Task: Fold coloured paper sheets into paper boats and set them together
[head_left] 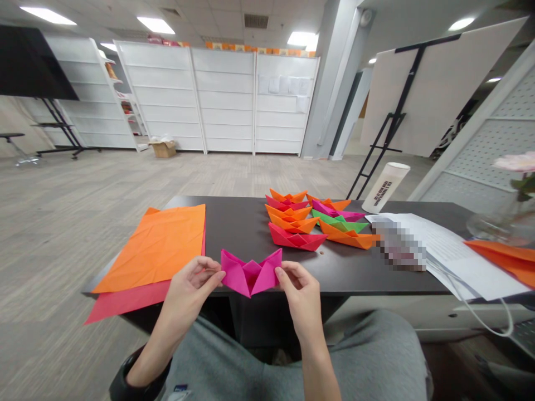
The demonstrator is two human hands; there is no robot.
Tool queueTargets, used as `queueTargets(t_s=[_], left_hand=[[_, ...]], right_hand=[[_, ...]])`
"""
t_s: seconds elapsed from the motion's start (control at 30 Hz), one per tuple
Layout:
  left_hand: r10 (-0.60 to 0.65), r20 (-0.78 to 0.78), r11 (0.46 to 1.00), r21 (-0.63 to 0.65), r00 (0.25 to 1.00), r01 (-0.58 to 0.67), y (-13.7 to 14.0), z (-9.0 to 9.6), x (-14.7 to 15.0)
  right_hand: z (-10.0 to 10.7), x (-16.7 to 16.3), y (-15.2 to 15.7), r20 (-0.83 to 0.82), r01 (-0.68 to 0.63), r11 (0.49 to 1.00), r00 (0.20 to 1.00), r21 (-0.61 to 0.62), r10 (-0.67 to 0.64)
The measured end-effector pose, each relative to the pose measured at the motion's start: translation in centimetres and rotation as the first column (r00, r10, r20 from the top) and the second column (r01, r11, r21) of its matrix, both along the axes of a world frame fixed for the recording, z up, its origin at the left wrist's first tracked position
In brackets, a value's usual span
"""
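Observation:
A magenta paper boat (252, 274) is held level in front of me, just over the near edge of the black table (234, 239). My left hand (196, 284) pinches its left tip between thumb and fingers. On the opposite side, my right hand (298, 289) grips the right tip the same way. Its pointed middle fold faces up between the two raised ends. Beyond it, folded paper boats stand in two rows, among them a red one (297, 238), an orange one (349, 236) and a green one (340, 222).
Large orange paper sheets (163, 239) lie at the left over a red sheet (125, 303) that overhangs the edge. To the right are a white bottle (385, 188), printed paper (468, 262), a white cable (485, 323), an orange folded piece (505, 259) and a flower (518, 162) in glass.

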State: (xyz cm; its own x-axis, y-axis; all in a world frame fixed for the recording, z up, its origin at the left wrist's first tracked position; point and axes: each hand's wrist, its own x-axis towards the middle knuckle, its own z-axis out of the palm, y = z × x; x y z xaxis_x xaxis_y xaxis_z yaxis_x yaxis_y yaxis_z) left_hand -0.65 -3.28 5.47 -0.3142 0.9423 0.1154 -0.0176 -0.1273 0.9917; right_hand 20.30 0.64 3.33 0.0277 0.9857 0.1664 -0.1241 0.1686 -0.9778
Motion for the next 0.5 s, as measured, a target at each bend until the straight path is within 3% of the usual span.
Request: queueTargets(t_s=[0.2, 0.3, 0.5], left_hand=[[0.008, 0.048, 1.000, 0.018, 0.999, -0.009, 0.04, 0.43, 0.10], [-0.003, 0.004, 1.000, 0.000, 1.000, 0.003, -0.03, 0.23, -0.04], [-0.150, -0.169, 0.988, -0.001, 0.974, 0.152, -0.04, -0.21, -0.09]], right_hand=[[-0.59, -0.27, 0.60, -0.175, 0.017, 0.998, 0.984, -0.066, -0.028], [-0.52, -0.45, 0.63, -0.237, -0.001, 0.999, 0.971, -0.034, -0.007], [-0.41, -0.38, 0.52, -0.043, -0.084, 0.995, 0.995, 0.052, 0.087]])
